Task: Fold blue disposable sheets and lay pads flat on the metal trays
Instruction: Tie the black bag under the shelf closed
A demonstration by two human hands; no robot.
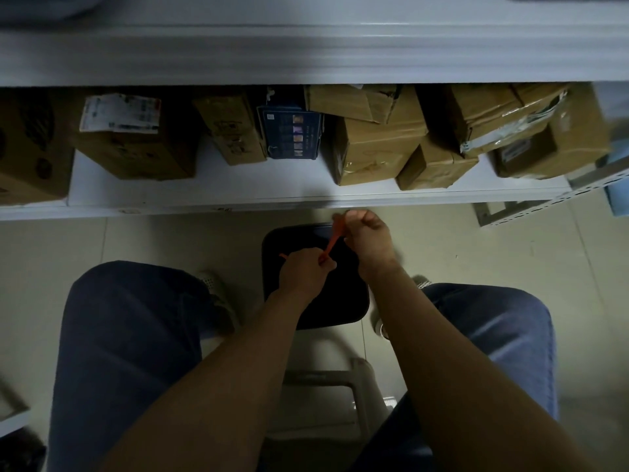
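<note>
Head: orange strip (333,240) between hands (304,271) (367,238)

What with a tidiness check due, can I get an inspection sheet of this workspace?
Surface: pale tiled floor; white shelf above it.
Job's things: nothing seen.
Clutter: cardboard boxes on the shelf; black bin on the floor.
Grips: left hand and right hand hold an orange strip stretched between them, over the bin.
Cables: nothing seen.
Surroundings: pale stool under the person; dim light.

Boxes (374,148) on shelf (204,192) ahead, bin (340,301) on floor (170,240) between knees (129,301), strip (334,239) between left hand (303,270) and right hand (367,240) above bin
</note>
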